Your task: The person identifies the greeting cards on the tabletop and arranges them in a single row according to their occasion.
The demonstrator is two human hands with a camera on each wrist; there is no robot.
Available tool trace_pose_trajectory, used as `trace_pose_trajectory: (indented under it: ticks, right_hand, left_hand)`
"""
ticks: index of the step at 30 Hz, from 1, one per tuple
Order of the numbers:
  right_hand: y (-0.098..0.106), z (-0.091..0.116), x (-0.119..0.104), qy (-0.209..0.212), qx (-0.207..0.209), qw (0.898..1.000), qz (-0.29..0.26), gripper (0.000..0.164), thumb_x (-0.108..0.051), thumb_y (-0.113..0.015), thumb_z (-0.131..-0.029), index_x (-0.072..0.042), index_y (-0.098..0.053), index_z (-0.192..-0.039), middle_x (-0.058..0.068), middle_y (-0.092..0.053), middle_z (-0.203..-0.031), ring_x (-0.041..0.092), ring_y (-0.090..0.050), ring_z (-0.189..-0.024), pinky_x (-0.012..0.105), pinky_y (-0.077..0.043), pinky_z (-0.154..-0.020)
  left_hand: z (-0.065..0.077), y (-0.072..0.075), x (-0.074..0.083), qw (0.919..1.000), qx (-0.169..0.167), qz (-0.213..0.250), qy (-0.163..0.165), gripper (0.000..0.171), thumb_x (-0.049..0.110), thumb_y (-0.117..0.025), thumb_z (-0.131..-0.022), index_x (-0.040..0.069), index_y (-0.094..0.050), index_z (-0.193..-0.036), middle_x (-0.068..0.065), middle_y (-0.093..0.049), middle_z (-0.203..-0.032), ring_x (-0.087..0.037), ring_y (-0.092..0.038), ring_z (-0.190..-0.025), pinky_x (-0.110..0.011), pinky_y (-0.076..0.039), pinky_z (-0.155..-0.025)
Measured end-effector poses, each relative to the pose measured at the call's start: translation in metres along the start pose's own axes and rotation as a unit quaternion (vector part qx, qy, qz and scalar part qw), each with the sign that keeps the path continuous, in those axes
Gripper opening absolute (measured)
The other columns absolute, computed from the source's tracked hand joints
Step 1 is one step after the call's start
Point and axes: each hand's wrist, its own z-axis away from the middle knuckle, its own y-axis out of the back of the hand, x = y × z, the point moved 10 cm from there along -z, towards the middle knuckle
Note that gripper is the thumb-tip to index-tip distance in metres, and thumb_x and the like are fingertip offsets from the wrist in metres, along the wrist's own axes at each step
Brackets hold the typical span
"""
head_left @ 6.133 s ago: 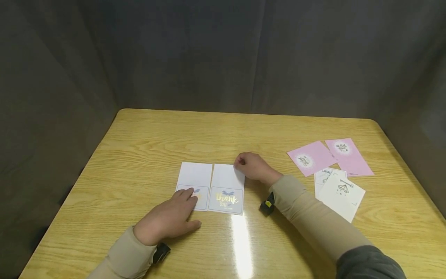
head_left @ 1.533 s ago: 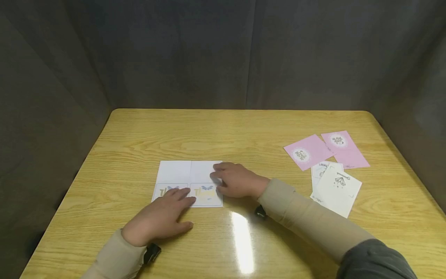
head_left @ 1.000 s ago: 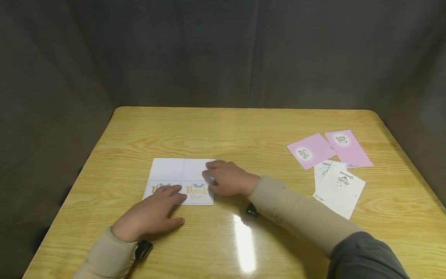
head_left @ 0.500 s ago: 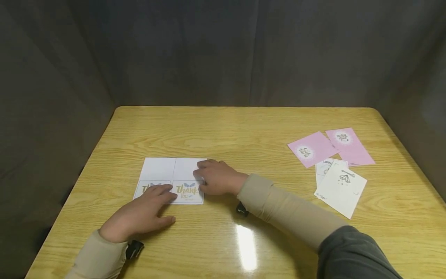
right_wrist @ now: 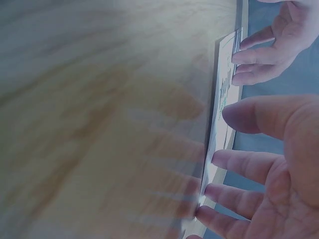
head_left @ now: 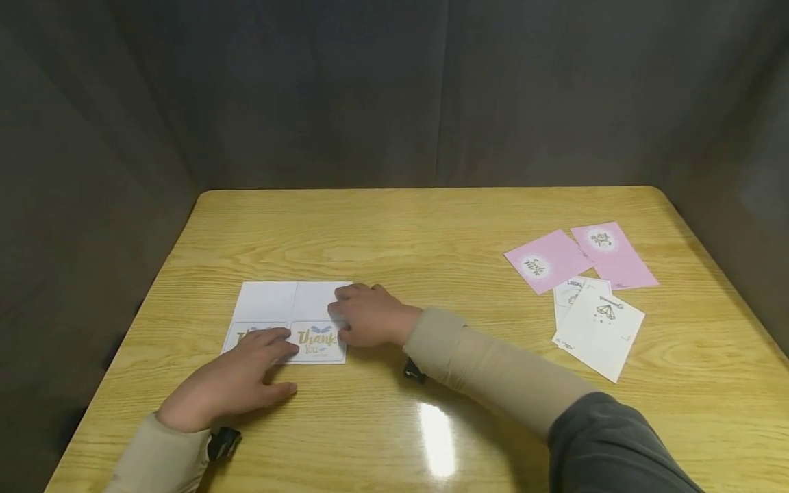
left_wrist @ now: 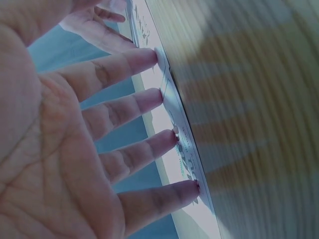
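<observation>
Two white cards lie side by side on the wooden table, their inner edges meeting. Gold "Thank You" lettering and a blue motif show on the right card (head_left: 318, 343). My left hand (head_left: 231, 376) covers much of the left card (head_left: 261, 300), its spread fingers reaching toward the seam. In the left wrist view, the left fingertips (left_wrist: 162, 94) press down along the cards. My right hand (head_left: 372, 316) rests its fingers on the right card's right edge. Its thumb (right_wrist: 241, 114) and fingertips stay extended at the card in the right wrist view. Neither hand grips anything.
To the right lie two pink cards (head_left: 548, 261) with round white patches, slightly overlapping. Just in front of them, a white card with a diamond drawing (head_left: 600, 332) partly covers another white card (head_left: 567, 294). The table (head_left: 394, 233) ends at a dark grey curtain (head_left: 394, 96).
Earlier a narrow gap separated the two thank-you cards; now they meet. Both hands and the pair have slid left together. My right hand has come down from the top corner to the right edge.
</observation>
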Motion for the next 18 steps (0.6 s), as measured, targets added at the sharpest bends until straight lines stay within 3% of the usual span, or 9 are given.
trace_pose_trajectory:
  ticks: [9,18]
  right_hand:
    - [0.000,-0.011,-0.013,0.003,-0.001,1.000,0.012,0.041,-0.028,-0.060,-0.100,-0.018,-0.063,-0.139,0.005,-0.053,-0.146,0.028,-0.044,-0.141,0.050,-0.042,-0.110]
    - [-0.002,-0.016,-0.016,-0.003,-0.008,1.000,0.006,0.046,-0.029,-0.061,-0.100,-0.019,-0.060,-0.145,0.006,-0.046,-0.157,0.029,-0.038,-0.146,0.052,-0.038,-0.114]
  left_hand:
    - [0.006,0.003,-0.016,0.9999,-0.001,0.002,0.016,0.057,0.037,-0.082,-0.087,0.001,-0.068,-0.130,-0.028,-0.051,-0.146,-0.055,-0.044,-0.135,-0.068,-0.037,-0.108]
    - [0.009,0.005,-0.022,0.9997,-0.005,-0.003,0.022,0.056,0.038,-0.084,-0.086,0.003,-0.070,-0.127,-0.028,-0.052,-0.145,-0.054,-0.045,-0.133,-0.066,-0.042,-0.104]
